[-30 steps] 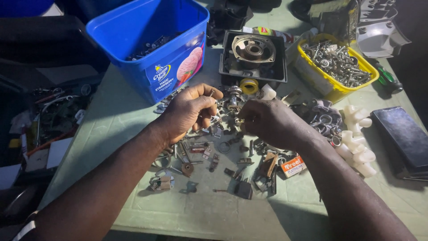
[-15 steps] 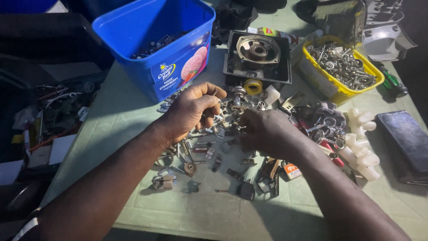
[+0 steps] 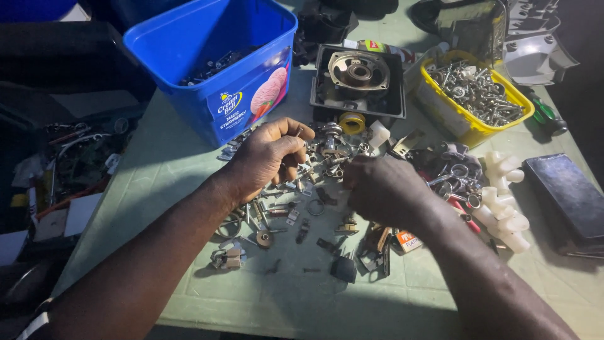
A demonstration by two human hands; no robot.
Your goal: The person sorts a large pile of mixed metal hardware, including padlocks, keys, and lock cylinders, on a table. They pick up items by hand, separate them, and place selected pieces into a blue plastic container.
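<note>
1. Over the green table (image 3: 157, 189), a small metal pin (image 3: 298, 133) is pinched by the left hand (image 3: 267, 157)
2. Scattered metal parts (image 3: 314, 182) are covered by the right hand (image 3: 384, 189), fingers curled; grip cannot be told

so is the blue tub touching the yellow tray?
Apart. The head view shows the blue tub at the far left of the table and the yellow tray at the far right, with the black square housing standing between them.

Bright centre pool (dark, murky edges)
</note>
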